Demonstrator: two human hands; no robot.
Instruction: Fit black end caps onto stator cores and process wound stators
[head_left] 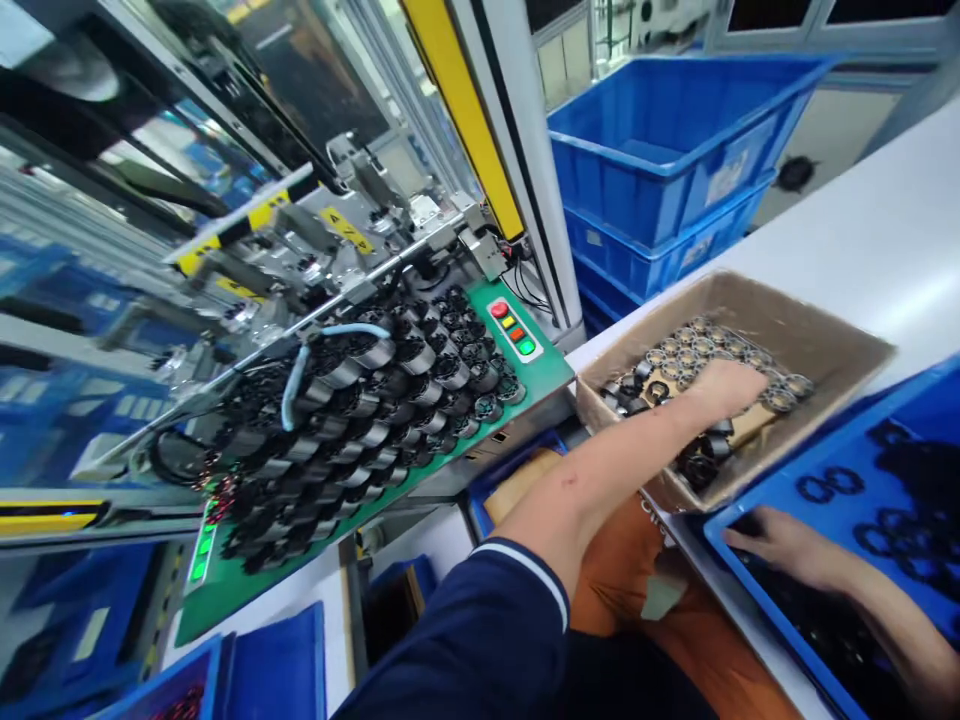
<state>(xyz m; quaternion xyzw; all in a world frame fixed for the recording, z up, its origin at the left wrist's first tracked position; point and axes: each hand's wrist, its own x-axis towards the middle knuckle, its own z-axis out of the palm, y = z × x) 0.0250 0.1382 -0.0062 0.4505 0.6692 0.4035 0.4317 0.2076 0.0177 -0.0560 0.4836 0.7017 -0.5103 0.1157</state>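
With left hand [731, 388] down at metal rings [686, 354] in the cardboard box [814, 325], frame right, and right hand [787, 547] by black rings [830, 484] in the blue bin [802, 462], lower right, can't make out either grip but expect stiff, light pieces, best pinched by outer rims.

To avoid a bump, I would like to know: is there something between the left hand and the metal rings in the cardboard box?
Nothing visible: the left hand is inside the open-topped cardboard box, over the metal rings. Whether it touches them, I cannot tell.
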